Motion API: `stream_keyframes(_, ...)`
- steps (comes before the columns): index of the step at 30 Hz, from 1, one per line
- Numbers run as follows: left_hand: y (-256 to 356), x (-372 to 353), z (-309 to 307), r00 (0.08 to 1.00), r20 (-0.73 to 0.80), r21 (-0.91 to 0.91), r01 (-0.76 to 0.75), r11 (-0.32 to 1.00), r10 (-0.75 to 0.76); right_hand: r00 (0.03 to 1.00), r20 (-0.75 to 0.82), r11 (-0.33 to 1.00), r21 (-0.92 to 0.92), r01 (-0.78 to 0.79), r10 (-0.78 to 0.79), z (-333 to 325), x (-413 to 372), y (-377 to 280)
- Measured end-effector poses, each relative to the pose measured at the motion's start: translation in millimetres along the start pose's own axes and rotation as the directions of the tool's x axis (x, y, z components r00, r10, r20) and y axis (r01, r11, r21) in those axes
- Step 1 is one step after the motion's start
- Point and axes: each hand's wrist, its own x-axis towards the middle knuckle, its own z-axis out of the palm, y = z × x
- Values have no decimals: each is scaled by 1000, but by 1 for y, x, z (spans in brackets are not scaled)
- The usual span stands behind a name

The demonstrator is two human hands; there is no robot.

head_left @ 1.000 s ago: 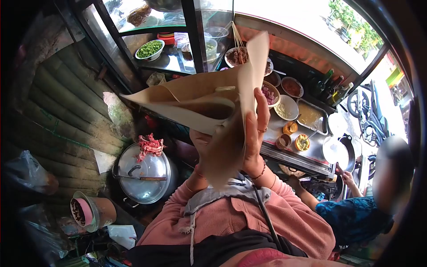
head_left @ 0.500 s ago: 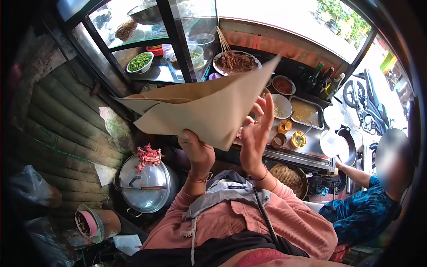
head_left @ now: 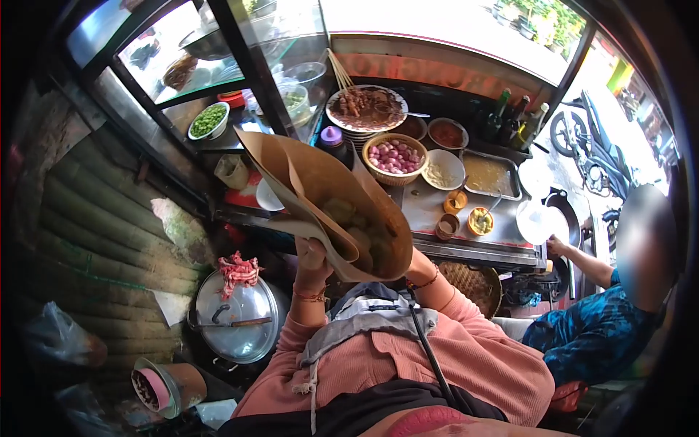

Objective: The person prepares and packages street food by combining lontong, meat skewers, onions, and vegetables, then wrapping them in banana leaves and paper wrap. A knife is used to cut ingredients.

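A sheet of brown wrapping paper (head_left: 295, 169), rolled into a wide, open-topped pouch, is held up in front of me. Several roundish, pale greenish-brown pieces (head_left: 341, 213) lie inside it; their kind is too dim to make out. My left hand (head_left: 313, 255) grips the paper's lower left side, thumb against the outer fold. Behind the pouch's lower right side, my right hand is hidden; only the right wrist (head_left: 426, 275) with its bracelet shows.
On the counter stand a basket of shallots (head_left: 395, 159), a plate of skewered meat in sauce (head_left: 368, 109), a metal tray (head_left: 491, 177) and bottles (head_left: 498, 116). A lidded pot (head_left: 237, 328) with red-and-white cloth is at lower left. A co-worker (head_left: 582, 342) stands right, one hand by a pan.
The paper has tipped and swung round, so its opening now faces me and its contents show. My right hand, visible before with fingers raised, has gone behind the paper.
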Motion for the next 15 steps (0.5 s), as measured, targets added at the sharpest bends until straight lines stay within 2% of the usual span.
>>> stream_keyframes(1,-5,1,0,1000,7,-6,7,1000,-7,969,11,965,93,-245,245,-4,-4,1)
stream_keyframes(2,-9,3,-1,999,15,84,-51,995,50,969,2,965,89,-246,246,-6,-5,2)
stream_keyframes(4,-8,13,7,986,45,263,-169,950,163,945,21,941,-101,-322,326,-7,2,-6)
stream_keyframes(5,-6,18,11,974,66,350,-225,909,216,987,-42,987,-27,-158,157,-4,6,-23)
stream_keyframes(6,-3,22,14,959,91,433,-280,857,267,986,-47,987,-26,-159,158,0,9,-22)
stream_keyframes(8,3,32,21,918,151,585,-382,716,366,957,-192,903,412,-122,217,8,13,-20)
stream_keyframes(12,14,39,23,798,291,814,-497,302,528,897,-428,972,236,-5,109,14,14,-8)
stream_keyframes(13,6,21,29,948,-14,732,-206,649,317,827,-547,966,257,22,127,19,16,-6)
stream_keyframes(14,-4,23,31,935,-14,69,-353,933,355,849,-523,980,197,36,74,16,16,-13)
stream_keyframes(15,0,21,48,934,24,91,-358,929,357,838,-546,992,101,80,-12,17,19,-9)
